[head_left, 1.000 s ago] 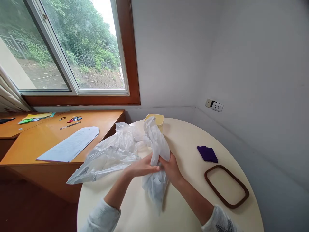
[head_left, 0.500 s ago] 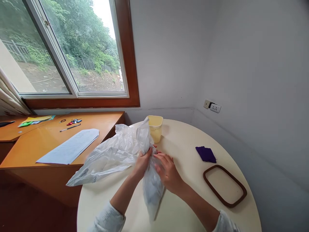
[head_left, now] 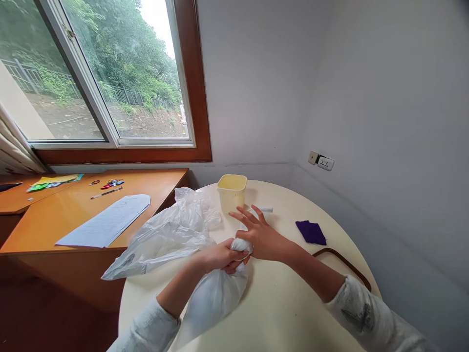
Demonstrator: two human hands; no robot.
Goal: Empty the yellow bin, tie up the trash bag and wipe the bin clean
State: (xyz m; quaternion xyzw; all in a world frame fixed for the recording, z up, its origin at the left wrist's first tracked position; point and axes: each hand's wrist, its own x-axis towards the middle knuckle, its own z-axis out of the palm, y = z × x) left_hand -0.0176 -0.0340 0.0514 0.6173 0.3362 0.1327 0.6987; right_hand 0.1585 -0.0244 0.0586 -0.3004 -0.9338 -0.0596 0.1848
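A white plastic bag (head_left: 219, 293) is bunched up above the round table, its lower part puffed out and hanging toward me. My left hand (head_left: 222, 256) is closed around its gathered neck. My right hand (head_left: 262, 237) grips the same twisted part with thumb and index finger, while its other fingers spread upward. A thin end of the bag sticks out beyond the right hand. Left of my hands, another crumpled plastic bag (head_left: 164, 244) lies over the table edge. Just beyond my hands stands a pale yellow plastic bin (head_left: 232, 195).
On the cream round table (head_left: 286, 293) lie a folded purple cloth (head_left: 310, 232) and a brown rounded frame (head_left: 348, 264), partly hidden by my right forearm. Papers (head_left: 106, 220), a pen (head_left: 106, 193) and keys (head_left: 113, 184) rest on the wooden desk (head_left: 161, 183) at left.
The held bag's neck has been twisted and folded down toward me, uncovering the yellow bin. My right hand has moved up and across, from lying open beside the bag to gripping its neck.
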